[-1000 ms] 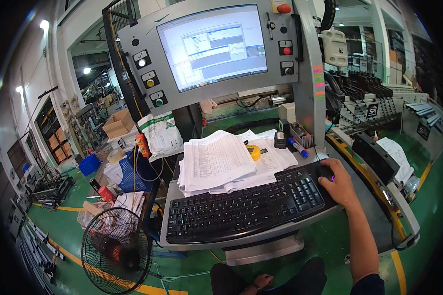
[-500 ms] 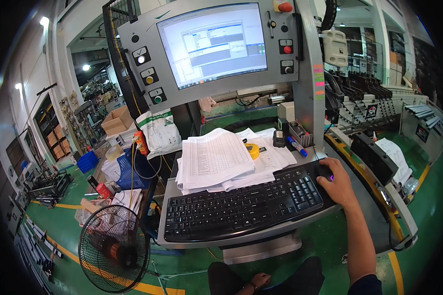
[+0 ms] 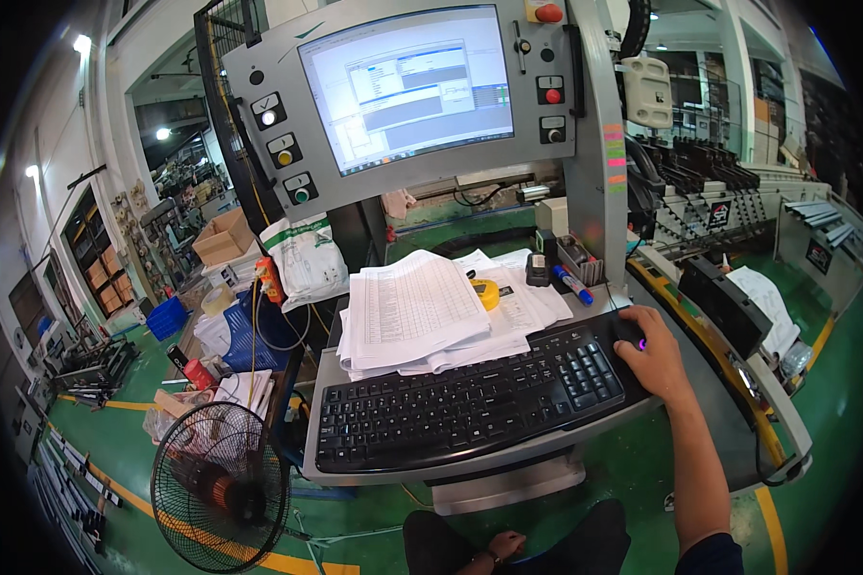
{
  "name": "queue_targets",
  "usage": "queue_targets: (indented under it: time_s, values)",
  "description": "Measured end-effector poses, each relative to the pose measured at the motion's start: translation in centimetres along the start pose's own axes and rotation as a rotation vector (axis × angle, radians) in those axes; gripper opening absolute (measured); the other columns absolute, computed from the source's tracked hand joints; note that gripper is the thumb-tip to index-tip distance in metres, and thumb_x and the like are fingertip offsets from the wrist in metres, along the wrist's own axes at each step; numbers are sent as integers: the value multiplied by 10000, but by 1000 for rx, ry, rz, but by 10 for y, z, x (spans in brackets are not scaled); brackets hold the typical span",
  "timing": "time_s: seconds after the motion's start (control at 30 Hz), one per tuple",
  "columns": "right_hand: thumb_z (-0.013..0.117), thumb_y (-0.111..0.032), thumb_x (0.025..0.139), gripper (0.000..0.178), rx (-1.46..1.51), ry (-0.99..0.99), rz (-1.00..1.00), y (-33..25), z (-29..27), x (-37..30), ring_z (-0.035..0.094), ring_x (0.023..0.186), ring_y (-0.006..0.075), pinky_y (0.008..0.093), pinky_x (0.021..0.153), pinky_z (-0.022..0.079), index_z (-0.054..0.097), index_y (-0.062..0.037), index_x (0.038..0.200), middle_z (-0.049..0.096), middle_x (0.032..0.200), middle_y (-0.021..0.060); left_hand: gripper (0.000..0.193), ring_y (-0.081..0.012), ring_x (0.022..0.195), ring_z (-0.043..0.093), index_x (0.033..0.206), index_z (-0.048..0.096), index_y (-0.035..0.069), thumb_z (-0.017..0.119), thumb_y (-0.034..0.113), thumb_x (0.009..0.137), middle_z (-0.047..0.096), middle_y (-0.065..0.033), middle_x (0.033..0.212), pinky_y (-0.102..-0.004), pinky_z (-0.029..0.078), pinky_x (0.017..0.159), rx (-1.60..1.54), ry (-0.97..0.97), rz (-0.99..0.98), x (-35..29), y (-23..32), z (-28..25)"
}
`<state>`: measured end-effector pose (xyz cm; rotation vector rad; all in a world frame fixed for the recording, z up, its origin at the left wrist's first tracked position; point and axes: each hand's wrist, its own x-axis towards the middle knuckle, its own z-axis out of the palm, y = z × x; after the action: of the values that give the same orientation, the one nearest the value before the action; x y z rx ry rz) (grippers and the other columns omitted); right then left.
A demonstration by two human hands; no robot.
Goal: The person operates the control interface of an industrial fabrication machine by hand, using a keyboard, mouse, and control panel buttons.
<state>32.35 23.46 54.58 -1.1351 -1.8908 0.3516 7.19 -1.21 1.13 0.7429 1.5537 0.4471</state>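
Note:
My right hand (image 3: 653,354) is curved over a black mouse (image 3: 626,330) with a small purple light, at the right end of the keyboard. The black keyboard (image 3: 470,407) lies across a grey shelf. Down in my lap, between the thighs, rests my left hand (image 3: 507,544), its fingers curled in and nothing visible in them. Above the shelf a grey control panel carries a lit screen (image 3: 408,91) with overlapping windows. Printed sheets (image 3: 417,307) are piled behind the keyboard, and a yellow tape measure (image 3: 487,293) sits on them.
Behind the mouse are a blue marker (image 3: 573,286) and a small black device (image 3: 538,269). A white bag (image 3: 304,259) hangs left of the papers. At lower left stands a black fan (image 3: 221,484). A yellow-edged machine frame (image 3: 738,383) runs along the right.

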Motion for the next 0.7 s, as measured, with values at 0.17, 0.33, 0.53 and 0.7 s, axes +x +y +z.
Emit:
queue_targets:
  time_s: [0.17,0.33,0.53,0.7]
  values:
    - [797,-237,953,519,0,-9,16,-2,0,0,686,1397,418,487,1182,541,708,-71,1437,668,1553,164,463,-216,959,852,1316,833,31,768,445,1121,877,-109,1089,-401,663,922,-45,-7,36,-2,1,0]
    - [795,-250,965,527,10,-16,36,-2,-1,0,674,1414,422,488,1192,535,701,-72,1451,657,1565,175,456,-204,954,849,1304,838,33,767,444,1120,879,-103,1082,-391,665,908,-29,1,52,0,1,0]
    - [793,-247,973,529,-11,-12,12,-1,0,0,673,1420,421,488,1197,533,697,-60,1459,655,1569,180,439,-205,890,844,1273,843,23,769,425,1114,875,-93,1028,-381,664,866,-60,11,91,-1,-2,2]
    - [794,-240,978,529,2,-15,19,-3,-1,0,687,1407,416,483,1187,541,696,-50,1462,659,1565,178,437,-198,860,838,1251,840,12,771,419,1109,868,-99,1010,-375,662,851,-27,40,56,-1,-3,3]
